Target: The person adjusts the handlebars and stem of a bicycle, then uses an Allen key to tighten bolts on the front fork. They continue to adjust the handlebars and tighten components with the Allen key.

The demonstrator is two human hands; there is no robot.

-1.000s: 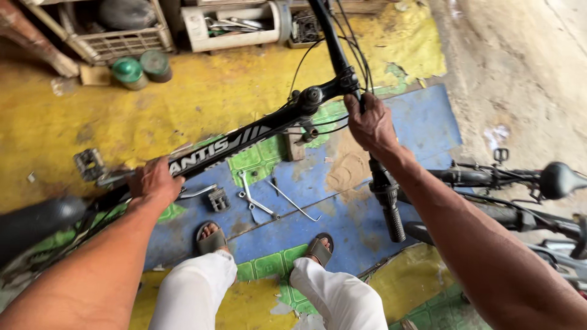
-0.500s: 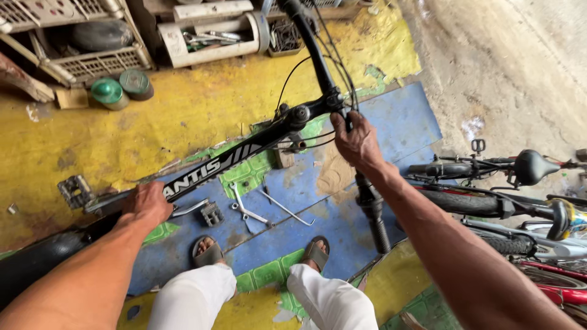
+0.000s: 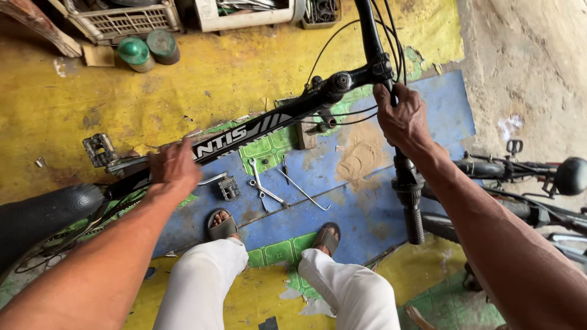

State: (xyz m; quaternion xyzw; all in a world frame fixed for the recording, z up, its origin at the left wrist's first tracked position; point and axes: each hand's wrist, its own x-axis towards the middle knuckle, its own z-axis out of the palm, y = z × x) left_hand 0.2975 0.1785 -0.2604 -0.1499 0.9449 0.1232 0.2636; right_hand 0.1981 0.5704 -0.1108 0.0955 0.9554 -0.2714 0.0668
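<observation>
A black bicycle stands crosswise in front of me. My left hand (image 3: 173, 168) grips its black top tube (image 3: 244, 134) near the seat end. My right hand (image 3: 402, 117) is closed around the black handlebar (image 3: 403, 177) close to the stem (image 3: 339, 80). The black saddle (image 3: 43, 214) shows at the left edge. Cables (image 3: 342, 36) loop up from the bar. My two sandalled feet (image 3: 223, 226) stand on the floor below the frame.
A wrench (image 3: 262, 183) and a thin rod (image 3: 302, 190) lie on the blue floor patch. Two green tins (image 3: 147, 50), a white crate (image 3: 119, 21) and a tray of parts sit at the top. Another bicycle (image 3: 538, 183) lies at the right.
The view has shifted down and left, so the crates and tins sit higher in frame. Both hands keep their hold on the frame and handlebar.
</observation>
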